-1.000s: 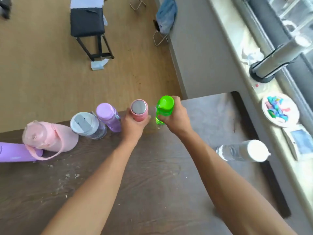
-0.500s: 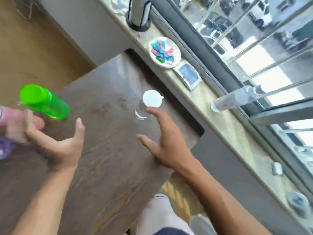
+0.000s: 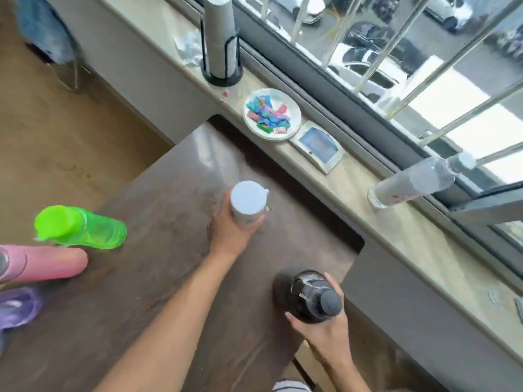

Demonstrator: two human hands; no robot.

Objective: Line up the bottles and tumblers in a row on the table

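Note:
On the dark wooden table, my left hand grips a clear bottle with a white lid near the table's middle. My right hand wraps around a black bottle at the table's near right corner. At the left edge of the view stand a green bottle, a pink tumbler and a purple bottle, side by side, partly cut off by the frame.
A stone windowsill runs along the table's right side, carrying a plate of coloured wrappers, a small white device, a clear bottle and a cup dispenser. Wooden floor lies beyond the table's far edge.
My view swung right. My left hand moved from beside the pink tumbler onto the white-lidded bottle; my right hand pulled back from it and closed on the black bottle.

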